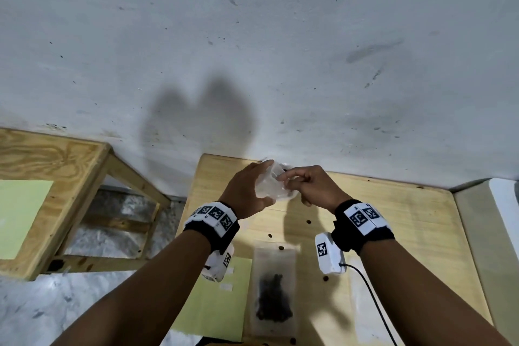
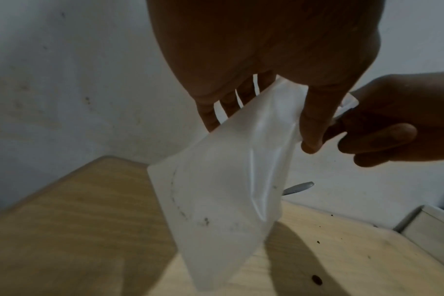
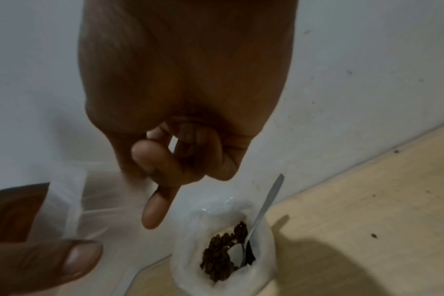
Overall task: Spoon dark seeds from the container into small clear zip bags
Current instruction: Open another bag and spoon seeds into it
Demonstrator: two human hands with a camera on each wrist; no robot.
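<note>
Step in hand, as judged: opening the mouth of an empty zip bag point(image 2: 223, 192) before filling. Left hand point(image 1: 247, 191) holds the bag aloft, thumb on the near face and fingers behind, pinching it near the top. Right hand point(image 1: 311, 187) has thumb and fingertips closed on the bag's upper edge at the opposite side; remaining fingers curled. Both hands are raised clear of the counter point(image 1: 407, 222), wrists roughly level, close together. The bag hangs slack below them, apparently empty.

To do this well: part the two lips evenly, pull outward rather than down, and keep a firm left pinch so the film does not slip.

The container point(image 3: 223, 250) stands on the counter just below the right hand, dark seeds point(image 3: 221, 254) inside, spoon point(image 3: 264, 212) resting in it. A filled bag point(image 1: 273, 289) lies flat on the counter nearer the person
</note>
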